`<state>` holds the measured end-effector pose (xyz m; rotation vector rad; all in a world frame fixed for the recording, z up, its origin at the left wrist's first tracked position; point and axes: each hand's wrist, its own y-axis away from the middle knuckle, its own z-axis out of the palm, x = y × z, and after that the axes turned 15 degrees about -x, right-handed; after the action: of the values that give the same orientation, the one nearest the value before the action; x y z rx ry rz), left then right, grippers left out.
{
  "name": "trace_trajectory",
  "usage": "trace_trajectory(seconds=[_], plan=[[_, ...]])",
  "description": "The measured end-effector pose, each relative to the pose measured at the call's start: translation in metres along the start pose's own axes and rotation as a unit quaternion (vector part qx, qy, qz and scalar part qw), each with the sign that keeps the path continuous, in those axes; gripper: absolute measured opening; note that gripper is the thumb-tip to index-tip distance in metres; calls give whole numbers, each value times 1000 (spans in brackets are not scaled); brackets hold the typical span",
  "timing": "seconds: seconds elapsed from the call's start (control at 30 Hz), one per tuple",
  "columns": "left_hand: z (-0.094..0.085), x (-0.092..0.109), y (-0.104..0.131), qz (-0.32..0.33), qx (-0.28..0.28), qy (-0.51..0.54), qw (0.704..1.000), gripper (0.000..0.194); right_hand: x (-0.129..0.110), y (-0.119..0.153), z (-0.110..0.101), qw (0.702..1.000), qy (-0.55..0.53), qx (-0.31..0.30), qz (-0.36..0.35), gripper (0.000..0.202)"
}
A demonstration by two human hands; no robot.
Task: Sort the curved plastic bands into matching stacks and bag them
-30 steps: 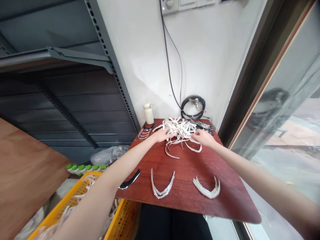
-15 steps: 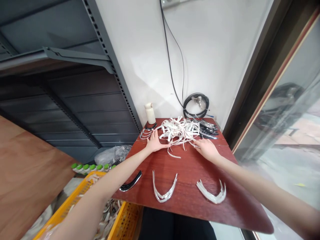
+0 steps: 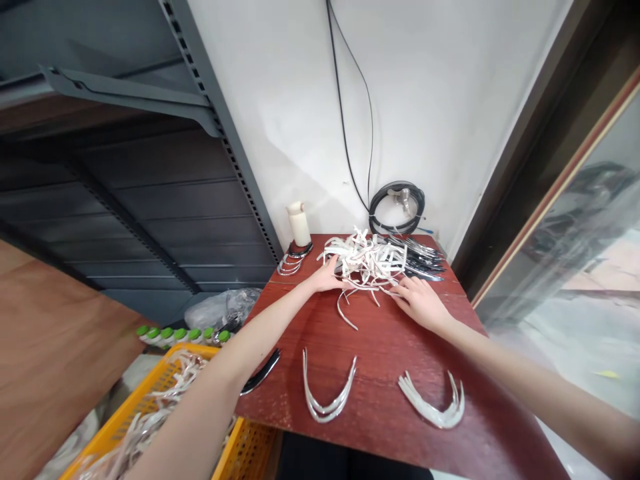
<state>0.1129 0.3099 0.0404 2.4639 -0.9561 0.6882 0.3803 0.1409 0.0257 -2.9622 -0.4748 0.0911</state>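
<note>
A tangled pile of thin white strips (image 3: 367,257) lies at the back of the red-brown table (image 3: 280,313). My left hand (image 3: 327,277) reaches to the pile's left edge, thumb apart from the fingers, the fingertips partly hidden among strips. At the right front edge, my right hand (image 3: 420,303) rests with loosely bent, parted fingers touching strip ends. One loose curved strip (image 3: 346,313) trails in front of the pile. Nearer me lie a U-shaped bundle of clear-white strips (image 3: 324,413), a second curved white bundle (image 3: 440,417) to its right, and a black curved bundle (image 3: 263,375) partly behind my left forearm.
Black and silvery strips (image 3: 423,257) lie right of the pile. Curved strips (image 3: 289,265) sit by a cream bottle (image 3: 299,225) at back left. A coiled black cable (image 3: 397,230) leans on the wall. A yellow basket (image 3: 245,453) of strips stands below left, near green-capped bottles (image 3: 167,335).
My left hand has moved right, from the curved strips near the bottle to the pile's left side. My right hand stays at the right edge. The camera view has shifted slightly.
</note>
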Motion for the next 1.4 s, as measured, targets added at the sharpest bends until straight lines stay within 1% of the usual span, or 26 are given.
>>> trace_trajectory(seconds=[0.1, 0.2, 0.3, 0.37, 0.4, 0.43, 0.47, 0.57, 0.6, 0.63, 0.7, 0.8, 0.9, 0.97, 1.03, 1.1, 1.13, 1.2, 1.23, 1.27, 1.3, 1.37, 1.4], plan=[[-6, 7, 11, 30, 4, -14, 999, 119, 1, 2, 0, 1000, -10, 5, -5, 28], [-21, 10, 30, 39, 17, -42, 998, 102, 1, 7, -1, 999, -24, 21, -2, 28], [-32, 10, 52, 31, 37, -79, 996, 77, 2, 11, -1, 999, -39, 23, -20, 27], [-32, 12, 65, 33, 49, -101, 993, 63, 1, 12, 0, 998, -45, 22, -29, 26], [-30, 14, 70, 41, 49, -110, 992, 60, -1, 12, 0, 998, -49, 23, -30, 25], [-26, 16, 73, 52, 45, -119, 991, 61, -2, 11, -1, 998, -54, 26, -31, 24], [-21, 18, 76, 66, 35, -125, 989, 66, -5, 10, -2, 997, -62, 28, -32, 23], [-2, 24, 74, 110, 22, -159, 981, 97, -18, 6, -7, 994, -86, 32, -55, 22], [4, 25, 71, 119, 28, -171, 978, 104, -24, 4, -9, 993, -90, 32, -65, 21], [9, 27, 67, 125, 36, -181, 975, 107, -31, 2, -11, 992, -93, 31, -74, 21], [16, 29, 59, 128, 54, -189, 972, 106, -44, -2, -15, 992, -95, 31, -79, 18], [17, 34, 53, 133, 67, -194, 970, 102, -63, -8, -17, 994, -90, 30, -58, 16], [14, 40, 61, 129, 89, -199, 967, 97, -80, -17, -15, 996, -81, 34, -28, 18], [14, 44, 77, 110, 117, -197, 967, 87, -89, -24, -12, 996, -79, 35, -6, 18], [17, 50, 101, 87, 144, -191, 967, 67, -96, -32, -8, 996, -80, 30, 15, 16], [24, 59, 134, 75, 152, -185, 968, 43, -101, -39, -7, 995, -87, 30, 30, 13], [29, 64, 152, 74, 147, -182, 969, 32, -103, -42, -7, 995, -88, 32, 35, 13], [44, 74, 192, 81, 129, -177, 972, 19, -103, -46, -11, 992, -114, 46, 33, 13], [53, 79, 211, 84, 122, -174, 974, 15, -102, -46, -14, 986, -153, 58, 27, 13], [64, 82, 230, 85, 120, -166, 975, 15, -101, -45, -19, 975, -211, 72, 18, 14], [75, 84, 246, 84, 127, -140, 978, 15, -100, -43, -24, 954, -285, 86, 8, 16], [100, 85, 269, 80, 136, -100, 982, 15, -100, -36, -37, 890, -443, 108, -13, 22], [111, 84, 275, 77, 142, -89, 983, 15, -102, -31, -44, 857, -502, 111, -20, 25]])
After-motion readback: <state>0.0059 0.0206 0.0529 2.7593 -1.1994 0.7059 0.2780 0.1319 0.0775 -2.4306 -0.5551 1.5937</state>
